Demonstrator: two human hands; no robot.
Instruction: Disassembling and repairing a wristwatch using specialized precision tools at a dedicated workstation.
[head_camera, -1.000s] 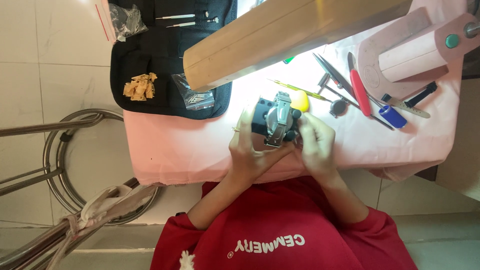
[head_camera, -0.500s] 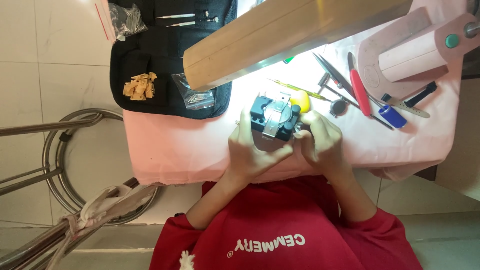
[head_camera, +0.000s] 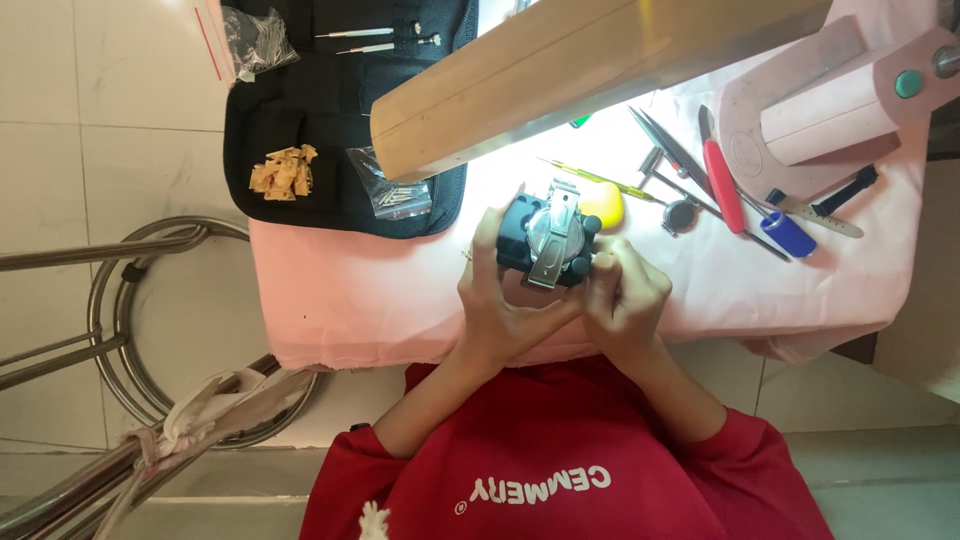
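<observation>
Both hands clasp our black round watch holder (head_camera: 540, 238) with its silver metal band.
Our left hand (head_camera: 500, 300) wraps its side, our right hand (head_camera: 628, 295) pinches the edge; it sits just beside the yellow oval pad (head_camera: 603, 205).

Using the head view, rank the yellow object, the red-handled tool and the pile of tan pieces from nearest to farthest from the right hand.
The right hand and the left hand grip the black holder.
1. Yellow object: just beyond the fingers, behind the holder.
2. Red-handled tool: farther out to the right, among the tools.
3. Pile of tan pieces: far left, on the black case.
</observation>
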